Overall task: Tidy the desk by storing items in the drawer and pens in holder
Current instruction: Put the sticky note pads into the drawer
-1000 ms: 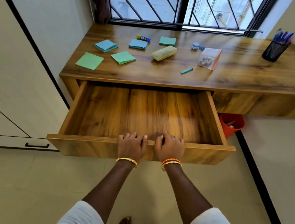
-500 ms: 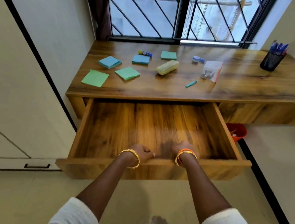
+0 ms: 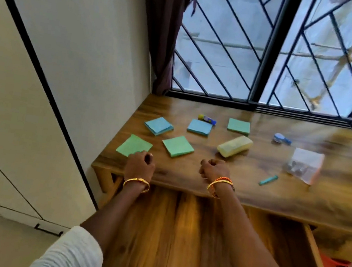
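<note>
The wooden drawer (image 3: 178, 242) stands pulled out below the desk (image 3: 253, 189), with nothing visible inside. My left hand (image 3: 140, 164) is over the desk's front edge, fingers curled, right beside a green note pad (image 3: 133, 145). My right hand (image 3: 214, 169) hovers curled over the desk, holding nothing. On the desk lie another green pad (image 3: 177, 146), two blue pads (image 3: 158, 125) (image 3: 199, 127), a far green pad (image 3: 238, 126), a glue stick (image 3: 207, 119), a yellow case (image 3: 234, 149), a teal pen (image 3: 268, 180), a clear packet (image 3: 304, 167) and a correction tape (image 3: 281, 139). The pen holder is out of view.
A white cupboard wall (image 3: 40, 91) closes the left side. A barred window (image 3: 272, 49) and dark curtain (image 3: 162, 29) back the desk. An orange bin (image 3: 331, 262) sits below the desk at the right.
Both hands let go of the drawer front and moved up over the desk's front edge. The camera came closer and tilted up; the pen holder left the view.
</note>
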